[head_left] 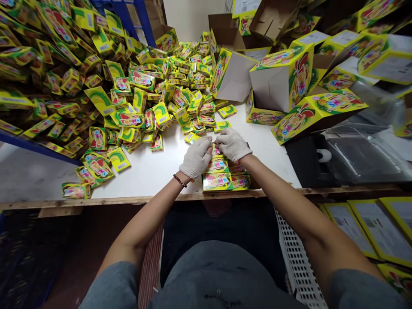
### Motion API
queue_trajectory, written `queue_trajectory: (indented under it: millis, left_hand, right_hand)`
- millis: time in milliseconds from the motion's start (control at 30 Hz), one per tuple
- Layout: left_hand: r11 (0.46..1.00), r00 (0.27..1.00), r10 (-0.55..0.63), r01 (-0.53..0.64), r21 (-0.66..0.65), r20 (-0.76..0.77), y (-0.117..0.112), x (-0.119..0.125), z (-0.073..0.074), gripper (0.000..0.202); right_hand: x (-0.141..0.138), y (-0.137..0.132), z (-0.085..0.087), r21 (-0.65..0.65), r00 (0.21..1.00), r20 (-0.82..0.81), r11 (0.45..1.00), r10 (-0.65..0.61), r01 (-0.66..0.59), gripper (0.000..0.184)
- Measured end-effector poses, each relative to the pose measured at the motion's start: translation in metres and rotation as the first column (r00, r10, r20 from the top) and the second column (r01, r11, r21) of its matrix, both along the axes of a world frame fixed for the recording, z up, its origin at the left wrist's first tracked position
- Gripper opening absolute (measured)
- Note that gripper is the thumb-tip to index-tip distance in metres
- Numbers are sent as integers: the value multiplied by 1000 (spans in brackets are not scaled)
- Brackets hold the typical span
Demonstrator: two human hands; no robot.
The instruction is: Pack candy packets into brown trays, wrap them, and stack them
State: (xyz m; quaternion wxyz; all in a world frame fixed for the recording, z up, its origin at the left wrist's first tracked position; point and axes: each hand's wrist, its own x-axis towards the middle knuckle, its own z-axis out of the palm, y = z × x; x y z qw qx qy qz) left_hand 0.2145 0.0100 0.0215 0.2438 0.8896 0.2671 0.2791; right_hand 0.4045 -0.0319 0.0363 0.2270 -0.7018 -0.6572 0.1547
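Note:
In white knit gloves, my left hand (195, 159) and my right hand (233, 145) meet near the table's front edge. Their curled fingers close from both sides on a small yellow box (215, 150) with red and green print, partly hidden by the gloves. Directly below it, neat rows of matching small boxes (216, 182) lie packed together, their colourful lettering facing up. My right wrist covers part of these rows. Just beyond my left fingertips lies a loose box (192, 137). A large heap of loose small boxes (180, 96) spreads across the left and back of the table.
Open display cartons (236, 77) stand behind and to the right. A black tape dispenser (309, 161) sits beside clear plastic wrap (363, 150). The wooden table edge (128, 201) runs before me. Below right are a white perforated crate (298, 257) and yellow-edged cartons (376, 227).

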Motion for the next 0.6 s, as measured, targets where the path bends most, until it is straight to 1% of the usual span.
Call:
queue_trajectory:
  millis: [33,100,133,167,200,233,267,300,333,367,400,467,500,533,567,600]
  left_hand:
    - [999,998,-12,14,31,-66,-1,2,-1,34]
    - [997,989,-36,46,70,-146,-2,1,-4,34]
    - [996,988,-42,53,67,-149,-3,-1,-5,35]
    - [998,991,-39,45,46,-128,-4,-4,-8,35]
    - [1000,996,-25,26,3,-87,-6,-7,-10,37]
    - [998,999,-7,5,-61,-34,-8,-10,-13,38]
    - [990,999,23,-20,-140,25,-11,-13,-16,41]
    - [972,995,60,-39,-231,83,-15,-15,-20,45]
    - [946,986,95,-47,-321,137,-19,-16,-23,50]
    - [914,974,129,-45,-403,185,-23,-16,-26,55]
    - [883,960,165,-41,-468,227,-26,-16,-28,58]
    - [841,934,220,-35,-539,282,-29,-15,-30,61]
    - [834,931,224,-31,-551,288,-28,-15,-29,62]
    - [839,938,211,-30,-544,274,-27,-15,-27,61]
    - [857,955,184,-38,-514,235,-25,-15,-23,61]
    - [888,973,156,-63,-456,171,-24,-15,-18,60]
  right_hand:
    - [-3,-2,-4,13,1000,26,1000,-7,7,19]
    - [-7,-10,-10,66,1000,8,998,-1,0,25]
    - [-9,-17,-12,112,1000,-26,994,-9,12,29]
    - [-10,-26,-14,158,997,-70,986,-43,54,35]
    - [-13,-35,-15,186,986,-125,974,-110,132,42]
    - [-16,-44,-17,177,963,-183,957,-198,230,48]
    - [-20,-54,-18,123,931,-232,941,-283,316,52]
    - [-25,-62,-20,35,898,-266,928,-350,372,55]
    - [-31,-68,-21,-58,874,-286,918,-392,393,57]
    - [-36,-73,-22,-136,867,-297,917,-400,376,59]
    - [-41,-76,-22,-189,874,-304,923,-379,335,61]
    - [-47,-78,-23,-229,898,-311,942,-311,246,64]
    - [-49,-77,-23,-235,905,-313,947,-288,220,65]
    - [-50,-76,-23,-241,907,-314,948,-280,209,66]
    - [-51,-74,-24,-248,906,-315,946,-284,210,66]
    - [-53,-71,-25,-249,901,-320,944,-293,218,65]
